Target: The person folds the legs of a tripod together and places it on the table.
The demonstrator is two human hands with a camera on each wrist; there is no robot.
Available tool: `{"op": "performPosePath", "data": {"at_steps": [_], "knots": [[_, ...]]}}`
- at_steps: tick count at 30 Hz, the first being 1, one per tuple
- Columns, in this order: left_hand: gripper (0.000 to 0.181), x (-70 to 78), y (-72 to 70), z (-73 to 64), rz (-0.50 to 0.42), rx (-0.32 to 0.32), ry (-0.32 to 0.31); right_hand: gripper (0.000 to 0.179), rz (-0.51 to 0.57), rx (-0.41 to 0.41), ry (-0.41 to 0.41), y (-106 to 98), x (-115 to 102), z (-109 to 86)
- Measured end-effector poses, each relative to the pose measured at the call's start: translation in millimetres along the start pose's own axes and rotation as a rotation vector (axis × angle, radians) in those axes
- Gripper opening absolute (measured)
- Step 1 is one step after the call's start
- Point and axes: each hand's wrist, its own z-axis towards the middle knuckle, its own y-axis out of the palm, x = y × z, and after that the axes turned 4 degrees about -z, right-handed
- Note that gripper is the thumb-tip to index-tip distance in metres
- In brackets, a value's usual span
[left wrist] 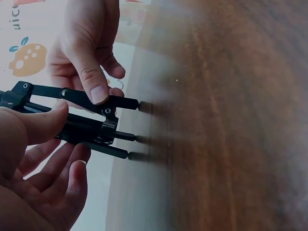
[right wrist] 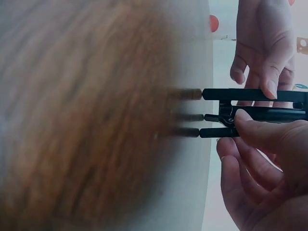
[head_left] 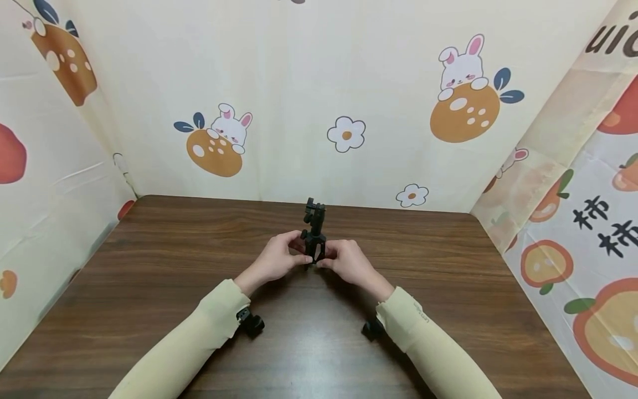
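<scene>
A small black tripod [head_left: 315, 227] stands upright near the far side of the wooden table, its head at the top and its legs close together. From the left, my left hand [head_left: 276, 258] holds the lower part of it between thumb and fingers. My right hand [head_left: 349, 262] pinches a leg on the other side. In the left wrist view, the right thumb [left wrist: 98, 91] presses on one leg near a hinged brace. Leg tips [right wrist: 207, 94] meet their reflections at the tabletop in the right wrist view. Fingers partly hide the tripod's middle.
The brown wooden table [head_left: 309, 343] spreads out around both arms. A cream printed curtain [head_left: 294, 83] hangs behind its far edge, with more printed cloth [head_left: 578, 233] on the right and left. Black wrist devices [head_left: 251, 323] sit below each cuff.
</scene>
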Motion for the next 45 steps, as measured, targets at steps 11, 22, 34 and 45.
{"op": "performPosePath", "data": {"at_steps": [11,22,34,45], "knots": [[0.031,5.9,-0.9,-0.5,0.074,-0.009,0.008,0.013,0.02,0.022,-0.003,-0.5,-1.1,0.3],[0.03,8.0,7.1,0.1,0.159,0.063,0.057,0.013,0.019,0.028,-0.008,-0.4,2.2,3.2],[0.007,6.9,6.4,-0.1,0.237,0.106,0.079,0.011,-0.02,0.022,-0.023,-2.0,-1.0,3.4],[0.013,5.3,4.5,-3.0,0.286,0.074,0.126,0.036,-0.062,0.018,0.085,-6.1,0.7,9.5]]}}
